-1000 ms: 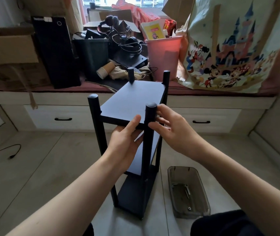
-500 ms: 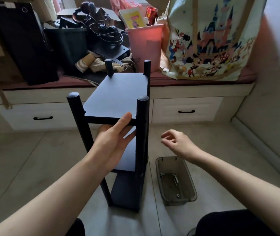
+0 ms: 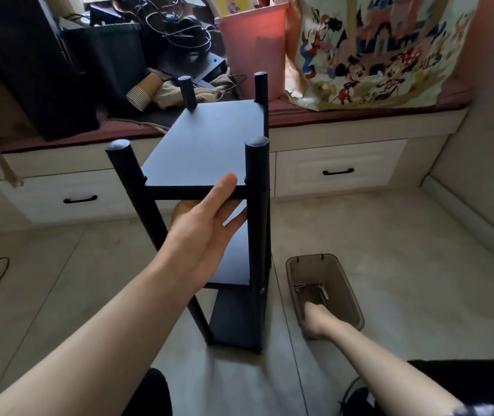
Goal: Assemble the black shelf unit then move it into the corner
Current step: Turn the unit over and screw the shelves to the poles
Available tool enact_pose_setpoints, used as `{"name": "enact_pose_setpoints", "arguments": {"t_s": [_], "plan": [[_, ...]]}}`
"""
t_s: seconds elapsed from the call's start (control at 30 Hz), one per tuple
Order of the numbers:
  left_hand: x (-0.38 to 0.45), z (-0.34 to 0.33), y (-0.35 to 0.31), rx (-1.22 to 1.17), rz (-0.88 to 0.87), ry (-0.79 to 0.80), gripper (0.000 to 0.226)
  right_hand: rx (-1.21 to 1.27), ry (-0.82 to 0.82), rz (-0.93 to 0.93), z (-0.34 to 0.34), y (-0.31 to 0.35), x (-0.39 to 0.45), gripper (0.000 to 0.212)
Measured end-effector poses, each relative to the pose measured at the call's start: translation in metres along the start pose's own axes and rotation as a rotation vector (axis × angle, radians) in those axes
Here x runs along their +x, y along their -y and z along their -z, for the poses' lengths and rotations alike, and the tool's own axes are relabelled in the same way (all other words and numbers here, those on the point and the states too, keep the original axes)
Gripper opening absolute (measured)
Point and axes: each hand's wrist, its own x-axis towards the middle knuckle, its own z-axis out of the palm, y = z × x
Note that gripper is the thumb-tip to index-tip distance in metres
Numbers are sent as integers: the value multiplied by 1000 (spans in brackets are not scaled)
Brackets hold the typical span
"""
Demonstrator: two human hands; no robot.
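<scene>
My left hand (image 3: 206, 226) held the front edge of the top board of the tall black shelf unit with four round posts (image 3: 209, 187). The thumb lay flat on top of the board, pointing away from me. The other fingers were tucked under the board, so I could not see how much they curled. It looked like a loose hold to keep the shelf steady, not a hard squeeze.

My right hand (image 3: 314, 318) was down in the small see-through brown plastic box (image 3: 344, 283) on the floor, low and to the right of the hold. The box wall hid the fingers, so I could not tell if they were spread or closed, or if they had picked anything up. Some little metal bits (image 3: 310, 288) lay in the box just past that hand.

The shelf stood upright on the pale tiled floor (image 3: 389, 250), right under my left hand, with three boards set between the posts. I think most of the building was done. Reaching into the box made me think a screw or a tool was wanted to finish a joint. The move was not yet done. The room corner (image 3: 438, 163) was far off to the right of the hold, past the box.
</scene>
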Motion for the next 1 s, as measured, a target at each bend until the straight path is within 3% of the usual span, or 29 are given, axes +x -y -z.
{"name": "enact_pose_setpoints", "arguments": {"t_s": [0.23,0.43,0.6,0.83,1.0], "plan": [[-1,0,-2,42,8,3,37,-86,135,22,-16,0,2,39],[-2,-1,-2,45,4,7,34,82,383,-18,-24,-6,5,34],[-3,-1,-2,44,3,20,23,-34,171,0,-30,-14,17,9],[-3,0,0,40,-32,29,17,-234,7,9,-57,-40,51,35],[-2,4,0,70,-56,94,26,-75,-146,1,-79,-55,68,41]]}}
